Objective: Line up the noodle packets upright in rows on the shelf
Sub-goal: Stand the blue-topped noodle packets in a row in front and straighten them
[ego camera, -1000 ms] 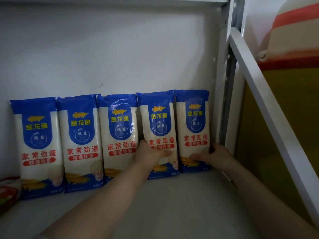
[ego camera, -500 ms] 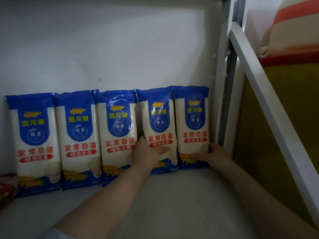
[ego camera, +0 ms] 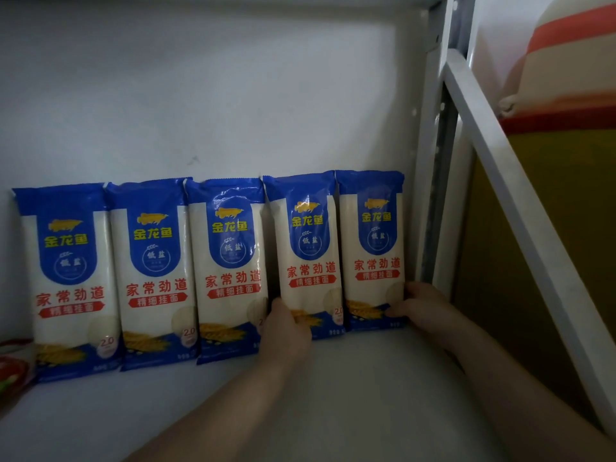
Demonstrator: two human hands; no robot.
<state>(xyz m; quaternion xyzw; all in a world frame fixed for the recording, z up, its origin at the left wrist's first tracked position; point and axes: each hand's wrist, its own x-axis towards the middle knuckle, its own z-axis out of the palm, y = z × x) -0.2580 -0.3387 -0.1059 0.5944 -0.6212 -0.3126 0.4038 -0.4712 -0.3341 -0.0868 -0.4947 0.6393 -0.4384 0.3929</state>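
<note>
- Our right hand (ego camera: 421, 306) had its fingers (ego camera: 418, 290) curled round the outer edge of the rightmost packet (ego camera: 371, 248), low down near its base, with the thumb lying across the front.
- Our left hand (ego camera: 286, 331) rested at the seam between the fourth packet (ego camera: 308, 258) and the third packet (ego camera: 231, 268); its fingers were mostly hidden behind the back of the hand, so we could not tell whether they were pinching an edge or only pressing.
- We judged that both hands were squaring up the right end of the row, not adding anything new.
- Five noodle packets stood upright side by side against the back wall (ego camera: 213, 95), touching or slightly overlapping, printed fronts facing out; the second packet (ego camera: 155, 275) and the leftmost packet (ego camera: 68, 285) stood untouched.
- The rightmost one stood just beside the shelf post (ego camera: 430, 161).
- One row looked essentially finished. The shelf (ego camera: 350, 395) in front of it lay bare, so we judged any further rows were not yet begun.
- A red wrapper (ego camera: 11, 368) showed at the far left edge; we could not tell what it was.
</note>
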